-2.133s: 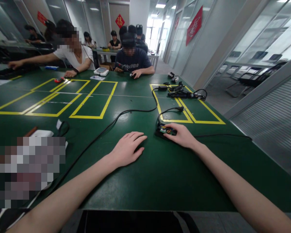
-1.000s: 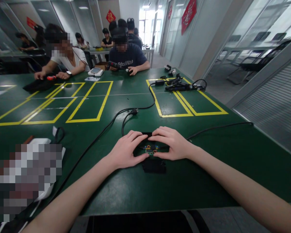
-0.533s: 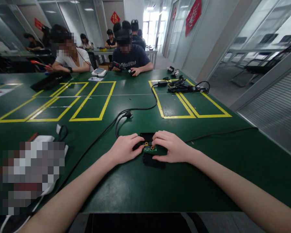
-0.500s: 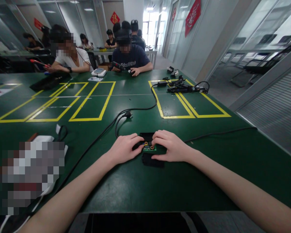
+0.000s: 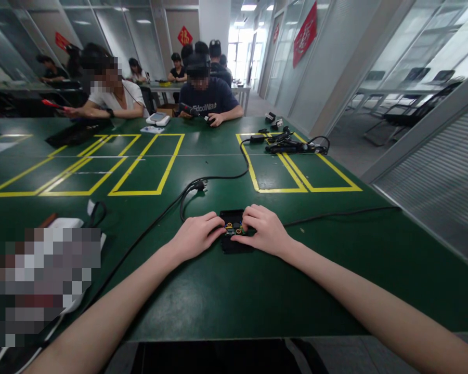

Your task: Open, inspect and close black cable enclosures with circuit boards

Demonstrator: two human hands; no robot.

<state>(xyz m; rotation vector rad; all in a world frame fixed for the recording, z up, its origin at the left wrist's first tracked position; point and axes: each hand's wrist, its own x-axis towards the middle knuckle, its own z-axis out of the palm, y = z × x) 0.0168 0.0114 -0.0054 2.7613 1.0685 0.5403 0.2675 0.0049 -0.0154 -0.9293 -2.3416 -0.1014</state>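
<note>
A small green circuit board (image 5: pixel 234 228) with orange and yellow parts sits in a black case half (image 5: pixel 234 244) on the green table (image 5: pixel 257 291). My left hand (image 5: pixel 197 236) curls against the case's left side, fingertips on the board. From the right, my right hand (image 5: pixel 265 231) pinches the board with thumb and fingers. A black cable with a plug (image 5: pixel 198 184) loops just beyond my hands, and a thinner black cable (image 5: pixel 335 213) runs off to the right.
Yellow tape rectangles (image 5: pixel 148 163) mark the tabletop. A pile of black adapters and cables (image 5: pixel 292 145) lies at the far right. A white device (image 5: pixel 68 224) rests at my left. Two people (image 5: pixel 208 96) sit across the table working; others sit behind them.
Both hands drew the board and case slightly nearer together and closed in over the board; earlier the right hand brought it from the right. The person at far left raised a red tool.
</note>
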